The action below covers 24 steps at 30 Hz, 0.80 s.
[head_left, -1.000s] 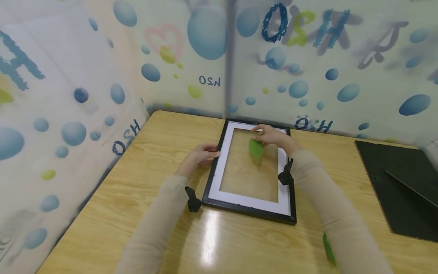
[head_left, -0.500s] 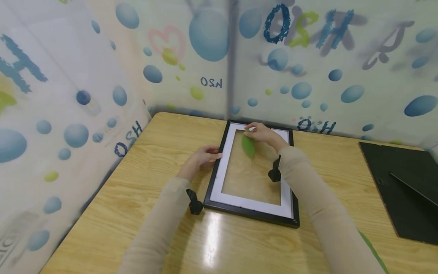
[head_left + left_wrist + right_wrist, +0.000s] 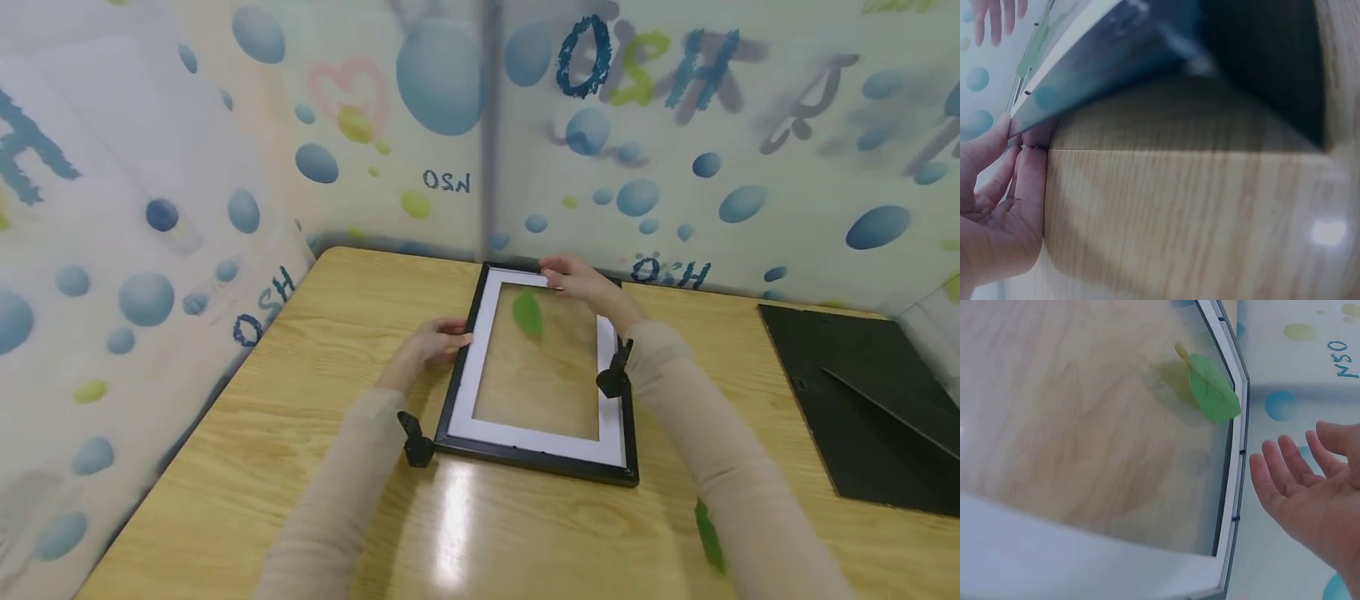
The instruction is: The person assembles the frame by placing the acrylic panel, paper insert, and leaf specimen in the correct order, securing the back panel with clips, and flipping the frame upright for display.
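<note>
The leaf (image 3: 528, 314), near mid-picture in the head view, might slide if the left hand (image 3: 426, 347), fingers pinching the picture frame (image 3: 536, 464), tilts it; the right hand (image 3: 585, 286) has relaxed, empty fingers.

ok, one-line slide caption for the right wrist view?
Green leaf on the clear pane of a white-bordered frame, right hand near its edge, holding nothing.

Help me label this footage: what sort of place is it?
Perhaps an indoor craft corner: bubble-printed walls run along two sides of a wood-grain table, which bears a black picture frame.
</note>
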Tool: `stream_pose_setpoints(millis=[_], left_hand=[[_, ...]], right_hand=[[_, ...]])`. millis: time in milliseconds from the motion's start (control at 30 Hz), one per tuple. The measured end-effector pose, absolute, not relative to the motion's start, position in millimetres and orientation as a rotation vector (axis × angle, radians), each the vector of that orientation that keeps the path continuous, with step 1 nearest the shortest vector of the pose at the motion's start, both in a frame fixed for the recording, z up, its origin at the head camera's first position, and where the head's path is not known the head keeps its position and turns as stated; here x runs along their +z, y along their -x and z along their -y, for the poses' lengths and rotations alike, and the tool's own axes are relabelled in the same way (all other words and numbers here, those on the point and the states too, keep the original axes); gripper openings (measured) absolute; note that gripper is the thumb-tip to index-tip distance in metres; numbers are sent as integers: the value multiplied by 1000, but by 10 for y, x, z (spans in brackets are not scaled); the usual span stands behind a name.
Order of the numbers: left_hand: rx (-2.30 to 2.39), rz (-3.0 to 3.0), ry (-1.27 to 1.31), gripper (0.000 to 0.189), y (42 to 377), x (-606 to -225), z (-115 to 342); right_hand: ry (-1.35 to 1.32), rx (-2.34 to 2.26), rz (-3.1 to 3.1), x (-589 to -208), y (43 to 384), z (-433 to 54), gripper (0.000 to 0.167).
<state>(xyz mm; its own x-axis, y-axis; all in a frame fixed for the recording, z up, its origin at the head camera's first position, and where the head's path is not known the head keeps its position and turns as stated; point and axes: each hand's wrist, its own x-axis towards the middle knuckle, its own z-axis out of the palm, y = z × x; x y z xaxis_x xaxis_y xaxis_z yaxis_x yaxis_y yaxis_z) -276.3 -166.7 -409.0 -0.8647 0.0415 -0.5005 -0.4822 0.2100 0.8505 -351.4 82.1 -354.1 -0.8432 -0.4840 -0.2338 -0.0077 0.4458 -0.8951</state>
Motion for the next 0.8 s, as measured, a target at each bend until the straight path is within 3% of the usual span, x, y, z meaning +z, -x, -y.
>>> stream_pose_setpoints(millis=[800], left_hand=[[1721,-2036,347,56,2757,-4073,1646]], right_hand=[[363,-977,-2229,-3356,2800,-1963,49]])
